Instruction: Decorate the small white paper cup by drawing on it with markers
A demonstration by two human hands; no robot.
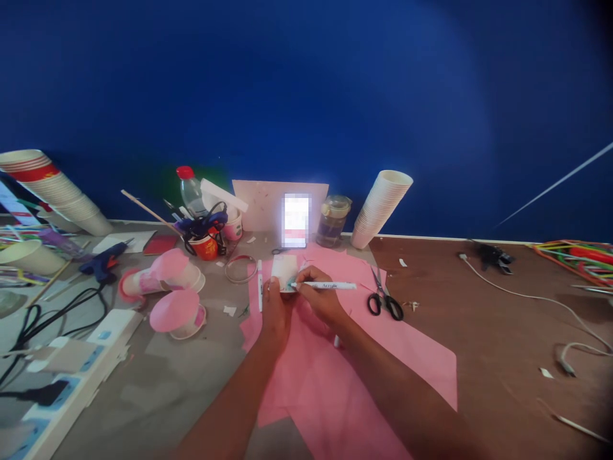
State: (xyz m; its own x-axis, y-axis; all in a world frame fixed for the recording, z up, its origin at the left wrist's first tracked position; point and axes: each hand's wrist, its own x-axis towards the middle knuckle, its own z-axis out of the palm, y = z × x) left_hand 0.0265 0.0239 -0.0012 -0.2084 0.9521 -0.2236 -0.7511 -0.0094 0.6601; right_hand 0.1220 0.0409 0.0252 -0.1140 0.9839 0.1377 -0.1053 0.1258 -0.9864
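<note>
My left hand point(275, 313) is closed around a white paper cup point(283, 265), whose full shape is partly hidden by my fingers. A small teal patch shows on its lower side. Pinched in my right hand point(318, 294) is a white acrylic marker point(342, 285), its tip end against the cup near that patch. Both hands are over sheets of pink paper point(364, 383). Left of the cup lies another white marker point(260, 287). Black-handled scissors point(383, 300) rest open on the paper, to the right of my right hand.
Pink-covered cups point(175, 312) stand at left, near a blue glue gun point(100, 262) and a white power strip point(86, 383) with cords. Behind are a glass jar point(334, 220), a leaning cup stack point(383, 207) and a bright blurred screen point(295, 220). A cable point(522, 294) crosses the right side.
</note>
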